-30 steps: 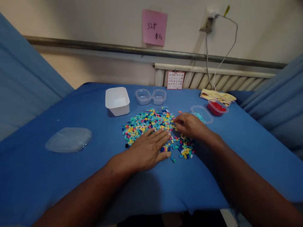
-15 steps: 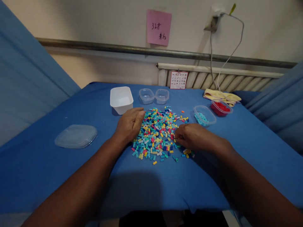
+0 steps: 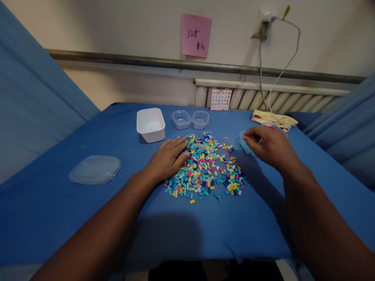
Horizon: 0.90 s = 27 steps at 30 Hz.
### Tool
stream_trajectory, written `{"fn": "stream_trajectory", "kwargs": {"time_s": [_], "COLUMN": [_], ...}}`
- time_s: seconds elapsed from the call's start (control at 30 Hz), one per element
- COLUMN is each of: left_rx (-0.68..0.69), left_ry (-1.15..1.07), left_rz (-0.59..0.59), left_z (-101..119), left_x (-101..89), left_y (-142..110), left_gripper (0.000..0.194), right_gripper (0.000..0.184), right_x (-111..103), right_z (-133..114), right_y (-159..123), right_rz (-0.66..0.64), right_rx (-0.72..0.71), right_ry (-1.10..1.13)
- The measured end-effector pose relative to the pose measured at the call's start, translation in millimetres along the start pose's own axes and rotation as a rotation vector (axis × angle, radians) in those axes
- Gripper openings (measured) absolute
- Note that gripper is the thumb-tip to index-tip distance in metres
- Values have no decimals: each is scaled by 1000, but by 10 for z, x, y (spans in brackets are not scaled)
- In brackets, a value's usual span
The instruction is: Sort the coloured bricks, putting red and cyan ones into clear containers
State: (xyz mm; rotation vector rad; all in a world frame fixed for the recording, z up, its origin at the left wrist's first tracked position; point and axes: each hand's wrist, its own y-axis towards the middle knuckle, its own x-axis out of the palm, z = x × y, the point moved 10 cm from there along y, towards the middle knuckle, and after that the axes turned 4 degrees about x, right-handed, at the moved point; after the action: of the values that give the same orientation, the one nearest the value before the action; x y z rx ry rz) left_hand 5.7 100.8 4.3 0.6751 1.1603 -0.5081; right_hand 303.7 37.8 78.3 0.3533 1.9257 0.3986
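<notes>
**Right hand over the teal tub, left hand flat at the pile!**

And here's the right hand (image 3: 271, 146), up above the teal tub (image 3: 247, 148) on the right of the table (image 3: 117, 218), wrist bent, knuckles up, forearm slanting in from the lower right. Thumb and forefinger are narrow, pinched together at the tips; whether a brick sits between them, you cannot tell from here. Teal bricks show in the tub below, partly covered by the hand.

Over to the left hand (image 3: 168, 158): palm down, fingers lying toward the pile, thumb wide of the rest, fingertips touching the left edge of the bricks (image 3: 205, 164). Those bricks spread across mid-table in teal, yellow, pink, dark blue and white, one yellow piece just off the near edge.

Behind the pile, a white box (image 3: 150, 125) and two clear tubs (image 3: 191, 120); at far left, a stack of clear lids (image 3: 95, 170). A yellow cloth (image 3: 274, 119) lies beyond the right hand.

To the writing! The pink note (image 3: 195, 36) on the wall reads "32" and then a character, with a second handwritten line I can't make out. The red-edged card (image 3: 221, 99) at the radiator (image 3: 252, 96) carries rows of small figures, its print too small to read.
</notes>
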Motion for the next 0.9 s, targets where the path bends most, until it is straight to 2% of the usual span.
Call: {"fn": "stream_trajectory", "kwargs": {"time_s": [0.1,0.17,0.3,0.43,0.53,0.6,0.7,0.77,0.83,0.9], "left_rx": [19,42,108,127,141,182,212,174,112,66], "left_ry": [27,46,62,71,74,63,53,55,61,72], "left_rz": [-186,-249,-301,-302,-266,-264,-291,-286,-268,-256], "left_z": [76,131,266,385,466,533,554,475,359,270], "left_x": [164,205,214,213,196,209,259,271,266,255], "left_y": [-37,-71,-146,-188,-186,-190,-193,-168,-131,-105], "left_gripper": [80,82,83,85,83,79,76,77,78,78], "right_gripper": [21,21,24,32,31,27,19,16,16,15], "right_x": [-98,-70,68,88,29,87,377,570,709,803], "right_z": [326,461,601,547,362,139,-387,-769,-1050,-1207], "right_y": [20,17,6,18,29,14,-123,-305,-477,-607], "right_rz": [57,52,-4,11,83,49,-197,-382,-524,-638], "right_rx": [103,147,193,133,47,-49,-282,-436,-520,-550], "right_ry": [-172,-236,-297,-302,-214,-83,163,267,310,315]}}
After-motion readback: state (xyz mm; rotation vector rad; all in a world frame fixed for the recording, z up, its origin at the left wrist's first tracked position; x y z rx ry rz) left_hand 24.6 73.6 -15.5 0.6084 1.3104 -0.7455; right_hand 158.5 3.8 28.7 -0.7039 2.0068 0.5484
